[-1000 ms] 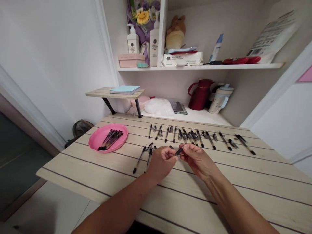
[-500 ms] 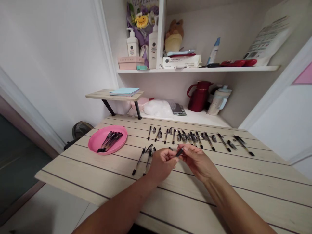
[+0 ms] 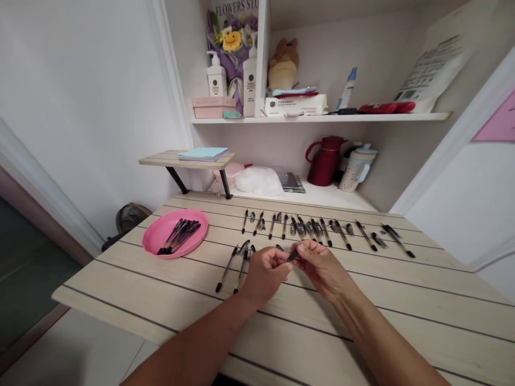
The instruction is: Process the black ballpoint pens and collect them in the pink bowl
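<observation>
Over the middle of the table, my left hand (image 3: 263, 276) and my right hand (image 3: 324, 268) meet with fingertips pinched around a black pen (image 3: 293, 255). Only a short dark, slanted piece of it shows; fingers hide the rest, so I cannot tell whether a cap is on it. Just left of my left hand lies an uncapped pen (image 3: 226, 269) with a clear-and-black cap (image 3: 243, 246) by its tip. Another pen (image 3: 240, 272) is partly covered by that hand. Beyond my hands, several pens (image 3: 272, 226) with loose caps stretch in a row.
At the left, a pink plate (image 3: 203, 224) holds a bunch of pens (image 3: 183, 235). Behind stands a small raised shelf (image 3: 161, 158) on black legs, bearing blue paper (image 3: 203, 153). A red jug (image 3: 325, 163) and a pale bottle (image 3: 357, 169) stand at the back.
The view has shifted slightly. The dark piece between my fingertips shows a little shorter, and my hands remain together around it. Pens on the table and in the plate have not moved.
</observation>
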`<state>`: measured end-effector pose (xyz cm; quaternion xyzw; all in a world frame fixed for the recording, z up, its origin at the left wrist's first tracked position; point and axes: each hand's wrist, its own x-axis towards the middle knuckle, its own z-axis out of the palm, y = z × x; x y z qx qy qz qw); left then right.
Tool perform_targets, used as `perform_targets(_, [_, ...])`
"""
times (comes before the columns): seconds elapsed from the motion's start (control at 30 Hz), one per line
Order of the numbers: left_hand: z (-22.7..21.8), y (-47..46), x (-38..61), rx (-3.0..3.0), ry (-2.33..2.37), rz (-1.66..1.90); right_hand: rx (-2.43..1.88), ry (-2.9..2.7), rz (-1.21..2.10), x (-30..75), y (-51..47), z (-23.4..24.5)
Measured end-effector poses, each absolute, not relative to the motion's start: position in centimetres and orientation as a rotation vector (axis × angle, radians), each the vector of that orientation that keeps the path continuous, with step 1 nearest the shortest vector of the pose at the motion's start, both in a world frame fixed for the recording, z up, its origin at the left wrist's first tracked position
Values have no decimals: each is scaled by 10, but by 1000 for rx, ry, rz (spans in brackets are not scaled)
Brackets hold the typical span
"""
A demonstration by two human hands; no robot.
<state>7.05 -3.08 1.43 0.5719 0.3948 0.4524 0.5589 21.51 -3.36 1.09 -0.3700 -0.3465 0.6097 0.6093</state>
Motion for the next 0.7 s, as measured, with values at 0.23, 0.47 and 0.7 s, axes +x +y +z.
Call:
perform_targets(0.23, [12,-30,72,1335,900,1090,-788,-838,1512,214,-36,13])
perform_targets(0.47, [13,-31,72,1322,961,1061,-913,-858,1435,213,-35,11])
perform_targets(0.7, [11,-29,71,1326,953,1068,-892,-821,1387,216,-33,9])
